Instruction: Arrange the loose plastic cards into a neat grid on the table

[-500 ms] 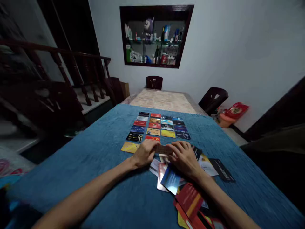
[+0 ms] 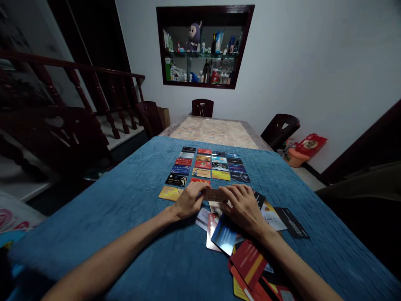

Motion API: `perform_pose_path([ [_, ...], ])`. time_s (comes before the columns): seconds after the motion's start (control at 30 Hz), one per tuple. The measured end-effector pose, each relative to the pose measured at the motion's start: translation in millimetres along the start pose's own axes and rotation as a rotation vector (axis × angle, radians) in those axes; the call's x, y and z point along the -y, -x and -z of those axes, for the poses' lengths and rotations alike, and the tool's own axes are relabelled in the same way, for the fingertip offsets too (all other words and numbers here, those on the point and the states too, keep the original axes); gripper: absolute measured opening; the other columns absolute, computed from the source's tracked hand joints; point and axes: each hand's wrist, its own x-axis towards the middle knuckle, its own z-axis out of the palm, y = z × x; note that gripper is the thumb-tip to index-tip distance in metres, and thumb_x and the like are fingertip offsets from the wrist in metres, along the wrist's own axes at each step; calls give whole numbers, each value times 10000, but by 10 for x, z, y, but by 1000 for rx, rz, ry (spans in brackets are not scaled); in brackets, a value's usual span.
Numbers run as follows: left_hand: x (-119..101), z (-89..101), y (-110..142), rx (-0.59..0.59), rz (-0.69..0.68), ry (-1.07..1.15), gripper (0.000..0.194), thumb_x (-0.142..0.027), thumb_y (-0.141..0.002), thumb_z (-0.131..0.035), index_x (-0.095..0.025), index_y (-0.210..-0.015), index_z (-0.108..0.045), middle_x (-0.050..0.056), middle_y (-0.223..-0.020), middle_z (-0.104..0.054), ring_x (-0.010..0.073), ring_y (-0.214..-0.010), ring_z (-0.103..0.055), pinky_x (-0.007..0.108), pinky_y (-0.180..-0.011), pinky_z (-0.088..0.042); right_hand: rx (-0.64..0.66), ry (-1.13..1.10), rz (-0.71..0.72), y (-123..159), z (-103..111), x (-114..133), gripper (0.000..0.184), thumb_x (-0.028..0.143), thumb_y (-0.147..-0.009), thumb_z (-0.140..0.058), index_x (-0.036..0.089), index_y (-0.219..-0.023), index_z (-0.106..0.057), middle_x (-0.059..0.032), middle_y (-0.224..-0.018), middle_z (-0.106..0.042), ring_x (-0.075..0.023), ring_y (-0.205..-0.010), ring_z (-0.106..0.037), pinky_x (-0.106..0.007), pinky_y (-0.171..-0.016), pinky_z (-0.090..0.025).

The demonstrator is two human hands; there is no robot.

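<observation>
Between my two hands is a brownish plastic card point(image 2: 215, 195), tilted up. My left hand point(image 2: 189, 200) pinches its left end, and my right hand point(image 2: 242, 207) grips its right end. Beyond the hands, several cards lie in neat columns, among them a yellow card point(image 2: 221, 175), a black card point(image 2: 176, 179) and a gold card point(image 2: 170, 192) just left of my left hand. Under and around my right hand and forearm spreads a loose heap of cards, with a blue card point(image 2: 224, 235) and a dark red card point(image 2: 249, 261) on top. My fingers cover part of the held card.
A blue cloth point(image 2: 134, 184) covers the near part of the table; a beige patterned top point(image 2: 213, 130) shows beyond. A long black card point(image 2: 291, 223) lies at the heap's right. Dark chairs point(image 2: 280, 130) stand around the table, and a wall cabinet point(image 2: 205, 86) holds bottles.
Both hands stay in nearly the same place with the card between them. The card's face shows slightly more now. The laid-out cards and the heap are unchanged.
</observation>
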Motion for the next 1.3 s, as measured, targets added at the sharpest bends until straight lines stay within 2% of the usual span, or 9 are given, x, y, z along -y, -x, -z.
perform_pose_path([
  [0.3, 11, -16, 2, -1, -15, -21, 273, -63, -872, -466, -167, -1092, -589, 71, -1027, -698, 196, -953, -631, 334, -858, -510, -14, 41, -9, 12, 16, -4, 307, 184, -871, -594, 163, -1177, -596, -127, -1098, -628, -278, -1039, -512, -413, -869, -405],
  [0.57, -32, 24, -41, 49, -93, -138, 272, -116, -906, -485, -162, -1163, -559, 101, -1070, -662, 232, -1000, -602, 389, -893, -488, -56, 55, -23, 7, 66, -41, 307, 152, -879, -550, 173, -1180, -601, -122, -1082, -593, -268, -1022, -490, -410, -885, -425],
  [0.8, -53, 23, -125, 33, -178, -276, 433, -160, -885, -543, -148, -1312, -474, 163, -1250, -516, 286, -1160, -526, 435, -961, -499, -48, 49, -36, 8, 72, -158, 350, 174, -872, -574, 168, -1221, -602, -133, -1093, -598, -287, -1039, -482, -430, -868, -431],
  [0.93, -45, 21, -218, 46, -236, -347, 476, -180, -893, -546, -123, -1351, -430, 179, -1259, -512, 305, -1180, -513, 455, -964, -492, -27, 6, -53, 0, 66, -261, 400, 205, -859, -609, 168, -1257, -594, -140, -1123, -597, -293, -1032, -484, -429, -837, -452],
  [1.13, -33, 21, -374, 143, -195, -395, 461, -204, -880, -572, -121, -1321, -470, 178, -1268, -541, 312, -1185, -501, 467, -981, -445, 40, -101, -112, -6, 43, -450, 424, 275, -878, -612, 189, -1292, -582, -141, -1161, -596, -294, -1052, -495, -437, -842, -477],
  [1.3, 34, -58, -456, 200, -137, -396, 390, -217, -887, -571, -150, -1269, -524, 157, -1279, -556, 304, -1167, -494, 472, -976, -416, 109, -190, -123, 16, -24, -628, 434, 303, -881, -614, 184, -1297, -583, -139, -1187, -604, -289, -1058, -499, -440, -853, -491],
])
